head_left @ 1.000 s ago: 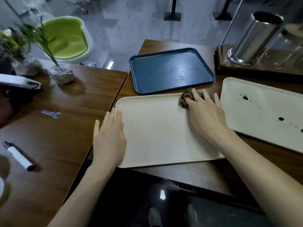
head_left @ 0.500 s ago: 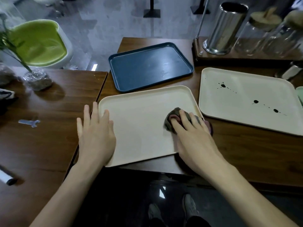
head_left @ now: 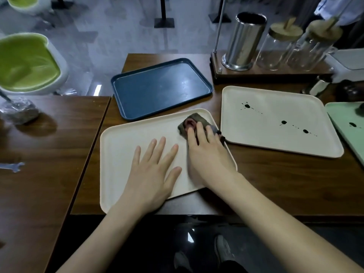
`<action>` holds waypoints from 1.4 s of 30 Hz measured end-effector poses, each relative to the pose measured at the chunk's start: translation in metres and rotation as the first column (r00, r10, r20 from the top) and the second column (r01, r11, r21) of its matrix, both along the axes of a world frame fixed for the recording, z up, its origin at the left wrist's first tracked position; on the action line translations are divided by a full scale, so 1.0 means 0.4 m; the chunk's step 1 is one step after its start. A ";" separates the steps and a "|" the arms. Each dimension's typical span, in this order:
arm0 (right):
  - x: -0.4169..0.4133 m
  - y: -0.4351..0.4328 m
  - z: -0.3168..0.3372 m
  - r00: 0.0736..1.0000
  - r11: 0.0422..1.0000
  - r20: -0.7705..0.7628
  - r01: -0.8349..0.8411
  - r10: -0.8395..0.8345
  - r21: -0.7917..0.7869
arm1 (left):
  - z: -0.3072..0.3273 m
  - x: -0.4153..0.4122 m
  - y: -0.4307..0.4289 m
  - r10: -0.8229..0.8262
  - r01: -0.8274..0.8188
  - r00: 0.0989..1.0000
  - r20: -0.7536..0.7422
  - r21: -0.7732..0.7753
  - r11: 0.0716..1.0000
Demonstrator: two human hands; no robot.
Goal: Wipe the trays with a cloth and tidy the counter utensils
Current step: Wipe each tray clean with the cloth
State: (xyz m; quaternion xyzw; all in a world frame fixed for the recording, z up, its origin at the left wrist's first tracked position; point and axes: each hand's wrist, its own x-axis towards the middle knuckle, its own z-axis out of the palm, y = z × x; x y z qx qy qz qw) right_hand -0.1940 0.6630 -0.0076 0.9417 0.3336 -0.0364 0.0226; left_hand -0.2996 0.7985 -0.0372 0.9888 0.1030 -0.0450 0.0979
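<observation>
A cream tray [head_left: 126,146] lies on the brown counter in front of me. My right hand [head_left: 208,154] presses a crumpled grey cloth [head_left: 194,123] onto the tray's far right corner. My left hand [head_left: 151,174] lies flat on the middle of the same tray, fingers spread. A second cream tray [head_left: 275,107] to the right carries dark ink-like spots. A dark blue tray [head_left: 161,87] sits behind, and a pale green tray [head_left: 346,119] with a dark spot shows at the right edge.
A dark wooden stand [head_left: 256,74] at the back right holds a steel cylinder [head_left: 244,40] and two lidded glass jars [head_left: 279,48]. A small wrench [head_left: 12,166] and a wrapped plant pot [head_left: 18,111] rest on the left table. A green chair [head_left: 27,64] stands beyond.
My left hand moved from the tray's left edge onto its middle. My right hand slid the cloth from the near right part back up to the far right corner.
</observation>
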 end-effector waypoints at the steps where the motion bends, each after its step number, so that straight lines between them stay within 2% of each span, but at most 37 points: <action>1: 0.019 0.016 0.000 1.000 1.000 -0.002 0.015 -0.015 -0.019 | -0.001 0.001 0.000 0.000 0.000 1.000 -0.003 -0.001 1.000; 6: 0.041 0.017 -0.013 0.998 1.000 0.064 0.000 -0.002 0.028 | 0.001 0.001 -0.003 0.014 -0.014 1.000 -0.006 0.009 1.000; 11: -0.097 -0.114 0.015 0.999 0.999 -0.008 0.034 -0.034 0.025 | 0.002 0.002 -0.006 0.030 -0.030 1.000 -0.006 0.017 0.999; 15: -0.114 -0.148 0.015 0.995 0.996 -0.050 0.083 -0.084 -0.033 | 0.001 0.004 -0.010 0.029 -0.029 1.000 0.008 0.005 1.000; 17: -0.079 -0.139 0.007 1.000 1.000 -0.016 0.004 -0.004 0.014 | 0.000 0.003 -0.007 0.027 -0.027 1.000 0.007 -0.001 1.000; 22: 0.082 -0.070 0.043 0.984 0.977 -0.061 -0.156 0.166 0.145 | 0.003 0.002 -0.003 0.019 -0.019 1.000 0.008 -0.033 0.999; 25: 0.108 -0.070 0.062 0.970 0.970 -0.124 -0.187 0.207 0.154 | 0.001 0.004 -0.002 0.027 -0.026 0.999 0.019 -0.028 0.999; 30: 0.039 -0.168 0.109 0.944 0.970 -0.245 -0.186 0.222 0.158 | 0.006 0.004 -0.006 0.028 -0.027 0.999 0.040 -0.032 0.999; 32: -0.003 -0.197 0.125 0.935 0.972 -0.284 -0.170 0.212 0.164 | 0.010 0.006 -0.008 0.055 -0.050 0.996 0.073 -0.070 0.996; 35: -0.055 -0.180 0.114 0.943 0.967 -0.230 -0.208 0.238 0.147 | 0.012 0.005 -0.009 0.104 -0.080 0.986 0.129 -0.179 0.981; 38: -0.080 -0.127 0.094 0.923 0.938 -0.267 -0.200 0.278 0.284 | 0.019 0.000 -0.010 0.115 -0.068 0.979 0.171 -0.256 0.964; 42: -0.065 -0.114 0.079 0.939 0.924 -0.258 -0.125 0.228 0.361 | 0.029 0.000 0.001 0.164 -0.080 0.965 0.206 -0.361 0.929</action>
